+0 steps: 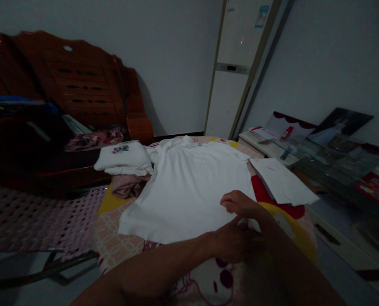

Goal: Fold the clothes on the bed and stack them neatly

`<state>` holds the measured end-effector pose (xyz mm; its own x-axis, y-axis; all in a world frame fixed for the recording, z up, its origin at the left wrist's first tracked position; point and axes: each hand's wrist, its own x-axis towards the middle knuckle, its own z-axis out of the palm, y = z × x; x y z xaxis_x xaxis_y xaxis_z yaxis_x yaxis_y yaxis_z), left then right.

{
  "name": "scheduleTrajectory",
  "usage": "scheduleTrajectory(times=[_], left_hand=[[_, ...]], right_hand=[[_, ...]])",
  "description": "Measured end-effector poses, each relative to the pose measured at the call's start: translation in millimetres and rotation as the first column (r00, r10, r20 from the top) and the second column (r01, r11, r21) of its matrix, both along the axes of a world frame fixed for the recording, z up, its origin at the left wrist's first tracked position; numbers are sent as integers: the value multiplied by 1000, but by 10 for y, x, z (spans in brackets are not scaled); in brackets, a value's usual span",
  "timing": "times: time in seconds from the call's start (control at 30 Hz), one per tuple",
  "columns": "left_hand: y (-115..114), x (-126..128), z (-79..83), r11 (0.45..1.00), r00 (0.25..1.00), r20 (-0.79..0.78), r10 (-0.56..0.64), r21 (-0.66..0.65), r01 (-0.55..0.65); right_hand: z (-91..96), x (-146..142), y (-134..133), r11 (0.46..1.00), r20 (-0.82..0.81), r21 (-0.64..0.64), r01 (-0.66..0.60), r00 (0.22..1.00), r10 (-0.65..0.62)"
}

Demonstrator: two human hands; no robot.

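A white short-sleeved shirt [189, 191] lies spread on the round table, its collar at the far side and its hem toward me. At the hem's right corner, my left hand [236, 241] has its fingers bent around the cloth edge; the fingertips are dim and partly hidden. My right hand [240, 204] is just above it, over the lower right part of the shirt. Its fingers are loosely curved and apart, with nothing visible in them. My forearms converge there, and the two hands overlap in view.
A patterned cloth [119, 250] covers the table. Folded white clothing [125, 157] lies left on a mauve cloth [128, 186]; another folded white garment [283, 180] lies right. Around stand a wooden bench [81, 80], a woven chair [49, 216] and a glass-topped cabinet [323, 165].
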<state>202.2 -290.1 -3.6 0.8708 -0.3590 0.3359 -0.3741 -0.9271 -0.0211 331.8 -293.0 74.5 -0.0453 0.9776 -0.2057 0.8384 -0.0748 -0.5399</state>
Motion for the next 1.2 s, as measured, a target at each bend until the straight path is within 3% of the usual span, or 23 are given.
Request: scheduleTrajectory(times=[0.07,0.17,0.3,0.37,0.43,0.53,0.6,0.67,0.73,0.8,0.9,1.03,1.13,1.2], left_hand=[[0,5,12,1000,1000,11,-5,2,5],[1,0,21,1000,1000,-10,21,-19,-21],[4,-19,9,996,997,-71,37,-75,-42],[4,-20,9,995,996,-91,25,-98,-34],[4,-12,19,992,993,-117,21,-121,-35],[8,0,58,986,983,-180,15,-163,-45],[22,-6,101,978,972,-233,-9,-203,-39],[51,-31,155,967,961,-274,-40,-254,-32],[93,-71,213,949,953,-295,-69,-313,-28],[140,-118,262,928,950,-298,-93,-371,-26],[200,-181,301,898,948,-294,-119,-440,-24],[239,-236,321,877,947,-296,-123,-479,-36],[288,-278,415,885,945,-298,-132,-465,-23],[383,-327,541,884,944,-319,-87,-462,-75]], right_hand=[[-46,94,-62,997,67,-75,30,997,-25],[-70,311,-232,993,286,-90,77,957,-48],[-37,676,-560,963,620,-72,261,768,-162],[15,810,-695,930,693,-23,366,676,-248],[94,849,-749,917,690,38,397,654,-312],[233,697,-642,927,597,118,357,720,-354],[302,506,-470,948,452,164,274,833,-319],[317,304,-254,958,203,186,217,946,-254],[263,129,-22,961,-126,127,244,965,-228],[146,-2,200,958,-399,63,281,887,-233],[-100,-117,450,951,-609,-24,307,750,-257],[-400,-152,539,935,-749,-99,342,593,-296],[-509,-131,496,925,-788,-92,370,540,-295],[-533,-120,472,924,-801,-83,373,526,-285]])
